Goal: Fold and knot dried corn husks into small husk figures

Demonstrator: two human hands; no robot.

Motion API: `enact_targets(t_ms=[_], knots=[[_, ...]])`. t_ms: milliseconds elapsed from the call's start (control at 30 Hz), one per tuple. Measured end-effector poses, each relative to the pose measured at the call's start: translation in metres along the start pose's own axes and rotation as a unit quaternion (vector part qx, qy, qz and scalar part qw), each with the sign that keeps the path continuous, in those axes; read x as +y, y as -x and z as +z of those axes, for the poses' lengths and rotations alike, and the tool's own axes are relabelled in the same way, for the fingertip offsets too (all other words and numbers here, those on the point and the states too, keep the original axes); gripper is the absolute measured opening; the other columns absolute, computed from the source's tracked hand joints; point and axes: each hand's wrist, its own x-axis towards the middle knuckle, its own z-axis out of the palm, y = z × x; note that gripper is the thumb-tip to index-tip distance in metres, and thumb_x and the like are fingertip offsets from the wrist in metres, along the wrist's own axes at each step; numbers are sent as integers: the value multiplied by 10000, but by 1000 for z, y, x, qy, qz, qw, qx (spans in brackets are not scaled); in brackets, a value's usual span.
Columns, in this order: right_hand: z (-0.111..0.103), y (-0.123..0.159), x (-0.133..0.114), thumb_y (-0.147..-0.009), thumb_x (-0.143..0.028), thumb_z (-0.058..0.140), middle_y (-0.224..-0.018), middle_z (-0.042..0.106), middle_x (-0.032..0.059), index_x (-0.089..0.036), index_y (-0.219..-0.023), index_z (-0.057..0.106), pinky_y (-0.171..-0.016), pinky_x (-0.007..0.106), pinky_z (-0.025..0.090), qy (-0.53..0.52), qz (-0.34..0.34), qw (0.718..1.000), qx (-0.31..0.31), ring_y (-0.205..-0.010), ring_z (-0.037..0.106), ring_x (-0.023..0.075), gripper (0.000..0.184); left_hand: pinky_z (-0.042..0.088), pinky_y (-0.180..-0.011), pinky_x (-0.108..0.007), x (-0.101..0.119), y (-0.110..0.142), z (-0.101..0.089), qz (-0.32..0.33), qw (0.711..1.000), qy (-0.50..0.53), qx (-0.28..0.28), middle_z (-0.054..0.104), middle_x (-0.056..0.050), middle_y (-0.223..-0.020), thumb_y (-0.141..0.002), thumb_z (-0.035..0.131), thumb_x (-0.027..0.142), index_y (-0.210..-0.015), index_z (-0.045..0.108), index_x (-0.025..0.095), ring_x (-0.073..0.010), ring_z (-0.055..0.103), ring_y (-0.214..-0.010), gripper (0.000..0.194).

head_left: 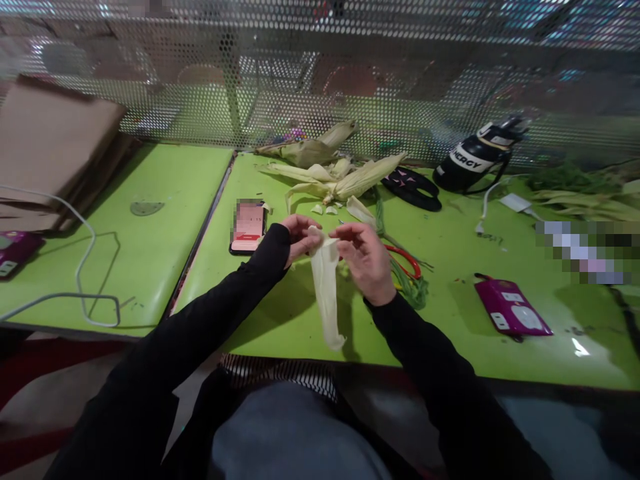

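Note:
A pale corn husk (326, 293) hangs down over the near part of the green table, its lower end curled. My left hand (301, 239) pinches its top edge from the left. From the right, the fingers of my right hand (367, 260) are closed on the same top edge. Just beyond my hands lie several small cut husk pieces (331, 210) and a wider loose husk strip (361, 211). Farther back rest husk bundles (367, 177). Beside my right hand, partly hidden by it, are red-handled scissors (411, 260) and a green string bundle (414, 290).
A phone (249, 227) lies left of my hands. Right are a purple power strip (513, 307), a black tape roll (413, 189), a tilted black bottle (475, 157) and a white cable (485, 210). Brown paper (55, 140) is stacked left. A perforated metal screen (300, 80) borders the back.

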Motion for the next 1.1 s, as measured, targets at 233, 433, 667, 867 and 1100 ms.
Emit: enact_targets(t_ms=[233, 433, 667, 867, 1100], knots=[[3, -1, -6, -821, -477, 667, -645, 548, -33, -192, -831, 611, -489, 237, 379, -21, 112, 992, -47, -523, 455, 91, 291, 458, -517, -184, 2, 4, 3, -58, 997, -59, 9, 620, 25, -691, -719, 789, 310, -879, 560, 134, -65, 573, -550, 331], [1, -2, -10, -800, -435, 679, -633, 541, -30, -185, -799, 603, -462, 237, 353, 9, 129, 990, -54, -512, 439, 92, 261, 430, -459, -165, -2, 9, 6, -159, 980, -95, -72, 602, 11, -572, -819, 672, 254, -775, 610, 105, -71, 569, -500, 167], [-1, -3, -9, -811, -371, 643, -728, 617, 9, -171, -790, 613, -566, 262, 414, 69, 100, 988, -99, -619, 511, 124, 203, 373, -450, -169, -8, 6, -1, -100, 977, -184, -43, 587, 17, -547, -788, 681, 243, -764, 640, 97, -66, 513, -476, 154], [-1, -3, -11, -814, -330, 570, -679, 631, 19, -170, -735, 600, -588, 279, 405, 168, 67, 976, -120, -608, 534, 145, 181, 405, -580, -220, -7, 11, 2, -36, 971, -223, -78, 613, 3, -656, -802, 601, 233, -833, 652, 106, -93, 523, -593, 140], [-1, -5, -3, -770, -228, 575, -624, 608, 32, -202, -641, 534, -586, 314, 391, 327, 58, 940, -82, -560, 517, 167, 138, 259, -506, -228, 9, 19, 5, 23, 946, -318, -57, 402, 68, -511, -746, 612, 238, -621, 460, 176, -74, 367, -513, 207]])
